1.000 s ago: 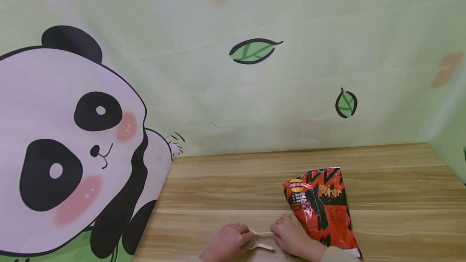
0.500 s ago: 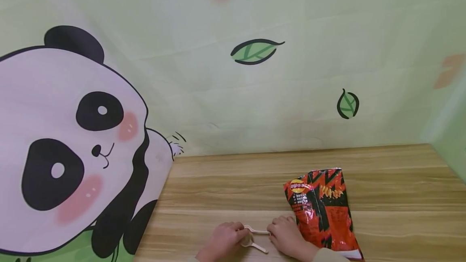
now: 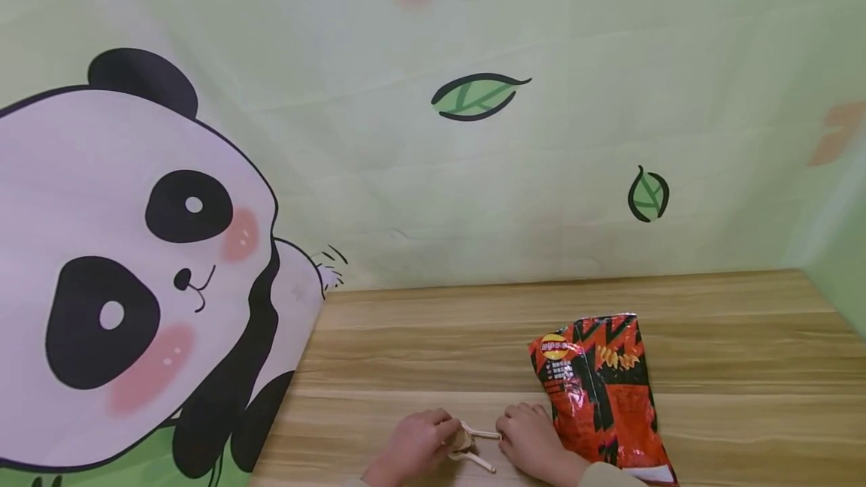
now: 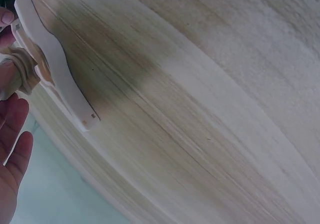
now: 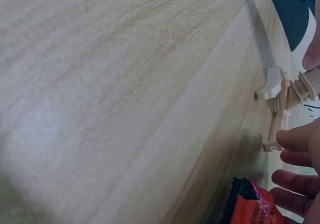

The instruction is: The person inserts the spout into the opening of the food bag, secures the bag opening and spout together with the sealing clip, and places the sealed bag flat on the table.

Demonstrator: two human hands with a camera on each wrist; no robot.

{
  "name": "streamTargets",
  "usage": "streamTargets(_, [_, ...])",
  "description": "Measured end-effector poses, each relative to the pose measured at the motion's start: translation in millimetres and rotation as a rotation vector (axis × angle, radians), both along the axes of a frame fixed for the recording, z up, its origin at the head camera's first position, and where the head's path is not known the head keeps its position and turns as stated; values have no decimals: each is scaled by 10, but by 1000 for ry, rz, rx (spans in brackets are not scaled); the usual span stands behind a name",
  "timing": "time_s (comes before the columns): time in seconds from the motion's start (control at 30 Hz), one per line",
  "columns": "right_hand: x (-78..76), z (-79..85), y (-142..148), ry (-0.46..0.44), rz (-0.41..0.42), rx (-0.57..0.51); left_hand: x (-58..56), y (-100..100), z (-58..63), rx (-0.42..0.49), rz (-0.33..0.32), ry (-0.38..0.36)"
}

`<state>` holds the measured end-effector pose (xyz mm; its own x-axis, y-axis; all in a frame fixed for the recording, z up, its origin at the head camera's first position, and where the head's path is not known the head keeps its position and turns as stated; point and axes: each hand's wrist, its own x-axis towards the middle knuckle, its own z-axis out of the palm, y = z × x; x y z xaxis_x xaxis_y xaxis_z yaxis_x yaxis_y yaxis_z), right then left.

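Observation:
A pale beige plastic bag clip [image 3: 483,434] with two arms spread apart and a ribbed round spout is between my hands above the table. My left hand [image 3: 414,443] grips it at the spout end. In the left wrist view, its white arm [image 4: 55,54] points away from the fingers, and the ribbed spout [image 4: 24,70] sits at the fingertips. My right hand [image 3: 534,438] pinches the end of the upper arm. In the right wrist view, the index finger [image 5: 295,136] is at that arm's end. A red and black snack bag [image 3: 609,397] lies beside my right hand.
The wood-grain table [image 3: 392,344] reaches back to a pale green backdrop [image 3: 379,171] printed with leaves. A large printed panda [image 3: 203,337] covers the backdrop on the left.
Both hands and the clip have shifted slightly left. The clip's lower arm has turned a little away from the upper one. The snack bag lies in the same place.

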<state>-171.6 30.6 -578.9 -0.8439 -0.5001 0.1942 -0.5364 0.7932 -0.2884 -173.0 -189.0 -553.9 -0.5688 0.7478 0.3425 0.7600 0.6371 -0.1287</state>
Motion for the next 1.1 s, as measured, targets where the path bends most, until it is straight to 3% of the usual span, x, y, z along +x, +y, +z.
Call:
streamTargets(0.33, [-22, 94, 54, -112, 27, -105, -11, 33, 54, 36, 13, 10])
streamTargets(0.6, [-7, 198, 91, -78, 62, -141, -46, 33, 91, 58, 17, 27])
streamTargets(0.8, [-17, 306, 156, -105, 117, -169, -62, 39, 147, 78, 12, 47])
streamTargets(1.1, [-41, 456, 305, -110, 181, -191, -90, 56, 195, 41, 41, 19])
